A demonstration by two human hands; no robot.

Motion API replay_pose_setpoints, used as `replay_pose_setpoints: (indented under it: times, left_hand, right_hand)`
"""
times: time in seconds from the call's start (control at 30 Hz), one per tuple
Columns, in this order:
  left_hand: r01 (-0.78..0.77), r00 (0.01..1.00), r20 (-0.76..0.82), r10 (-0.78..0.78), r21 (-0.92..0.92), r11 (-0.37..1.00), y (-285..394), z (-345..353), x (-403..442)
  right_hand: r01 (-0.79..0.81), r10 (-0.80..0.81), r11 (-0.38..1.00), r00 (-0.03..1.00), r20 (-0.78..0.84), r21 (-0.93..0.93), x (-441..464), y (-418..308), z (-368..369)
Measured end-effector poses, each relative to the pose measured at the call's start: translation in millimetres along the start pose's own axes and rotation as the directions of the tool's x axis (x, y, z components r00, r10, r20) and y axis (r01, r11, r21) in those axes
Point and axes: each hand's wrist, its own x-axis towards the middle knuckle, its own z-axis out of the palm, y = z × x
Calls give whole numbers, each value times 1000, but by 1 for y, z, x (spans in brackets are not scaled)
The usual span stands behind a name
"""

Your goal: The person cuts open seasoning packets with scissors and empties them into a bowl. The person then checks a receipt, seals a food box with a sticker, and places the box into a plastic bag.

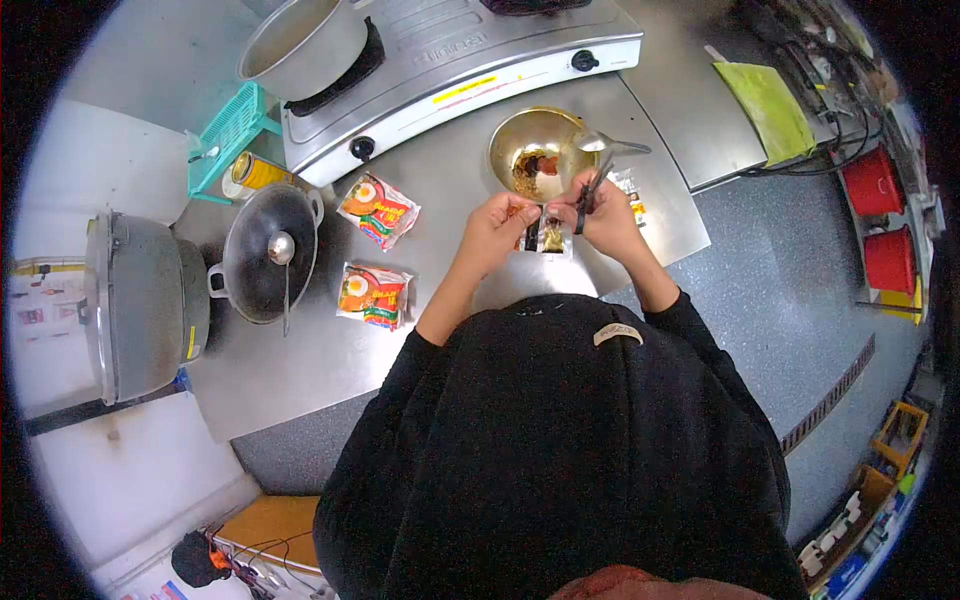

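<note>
My left hand (493,235) is closed, pinching a seasoning sachet strip (553,237) with dark and gold parts. My right hand (612,222) meets it from the other side, its fingertips at the strip's top edge. Dark scissors (598,178) stick up out of my right hand. Just beyond both hands stands a metal bowl (508,128) with dark, red, white and brown seasonings inside. A metal spoon (612,144) rests across the bowl's right rim. More packets (632,195) lie partly hidden behind my right hand.
Two noodle packets (378,210) lie left on the steel table (290,375). Further left, a black wok (262,255) holds a ladle (281,250). A gas stove (450,85) with a pot (305,50) stands behind. A teal basket (225,135) and green cloth (768,112) flank it.
</note>
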Motion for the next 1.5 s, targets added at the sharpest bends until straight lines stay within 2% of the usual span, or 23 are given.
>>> replay_pose_setpoints:
  times: [0.1, 0.13, 0.17, 0.23, 0.37, 0.4, 0.43, 0.47, 0.53, 0.57, 0.63, 0.67, 0.73, 0.77, 0.83, 0.87, 0.93, 1.0, 1.07, 1.13, 1.2, 1.3, 1.5]
  left_hand:
    - [-53, 995, -81, 50, -33, 998, 2, -1, 4]
    - [-88, 988, -135, 79, -64, 994, 3, -2, 5]
    - [-93, 987, -139, 83, -62, 994, 7, -3, 5]
    - [-52, 987, -156, 38, -85, 995, 16, -5, 3]
    - [-101, 994, -44, 97, -98, 990, 3, -12, 8]
    - [122, 991, 90, -95, -366, 923, 10, -12, 4]
    - [351, 934, 266, -237, -569, 744, 15, -13, 3]
    - [349, 935, 265, -235, -569, 745, 12, -16, 4]
    - [638, 722, 664, -195, -529, 560, 3, -25, 8]
    - [638, 722, 665, -194, -529, 560, 8, -25, 7]
    - [682, 676, 720, -156, -532, 503, 19, -24, 5]
    - [681, 676, 720, -153, -532, 504, 17, -23, 6]
    - [435, 876, 433, -212, -518, 737, 9, -19, 8]
    - [432, 877, 433, -209, -519, 737, 12, -17, 6]
    - [194, 979, 138, -148, -432, 881, 19, -14, 3]
    - [190, 980, 137, -144, -431, 882, 19, -14, 4]
    - [27, 992, -106, -61, -294, 956, 16, -15, 8]
    - [26, 996, -76, -47, -257, 966, 14, -22, 12]
    - [27, 998, -47, -38, -220, 975, 18, -23, 10]
    - [112, 993, 21, -119, -528, 842, 36, -17, 2]
    - [128, 992, 54, -117, -517, 846, 41, -20, -2]
    - [145, 989, 96, -112, -496, 856, 48, -21, -4]
    - [156, 986, 98, -133, -287, 945, 60, -13, -6]
  right_hand:
    - [0, 7, 999, 989, -145, 49, 5, 0, 4]
    - [-35, 69, 978, 985, -157, 208, 6, -3, 6]
    - [-31, 64, 978, 986, -153, 208, 5, -10, 6]
    - [-207, 227, 924, 974, -25, 323, 2, -23, 5]
    - [-155, 186, 927, 981, -57, 342, 7, -17, 6]
    - [-153, 183, 927, 981, -58, 341, 8, -16, 3]
    - [-94, 103, 949, 995, -12, 299, 10, -13, -1]
    - [-33, 23, 965, 999, 39, 260, 12, -11, -4]
    - [47, -65, 974, 995, 74, 223, 14, -9, -8]
    - [125, -147, 974, 983, 110, 189, 13, -9, -10]
    - [58, -79, 985, 989, 125, 165, 12, -11, -17]
    - [-12, -8, 990, 990, 140, 143, 12, -12, -18]
    - [56, -81, 986, 983, 164, 156, 11, -12, -16]
    - [123, -155, 977, 970, 185, 173, 10, -11, -16]
    - [114, -138, 985, 970, 199, 126, 9, -9, -17]
    - [103, -118, 991, 970, 211, 81, 9, -9, -19]
    - [30, -39, 998, 979, 202, 47, 9, -13, -25]
    - [-45, 41, 999, 980, 192, 13, 9, -16, -35]
    - [-100, 137, 967, 980, 146, -236, 7, -19, -47]
    - [-103, 182, 922, 966, 183, -372, -1, -47, -54]
    - [4, 207, 736, 951, 231, -677, -5, -72, -62]
    - [113, 293, 586, 894, 340, -803, -7, -89, -73]
    - [153, 356, 575, 837, 415, -803, -1, -110, -71]
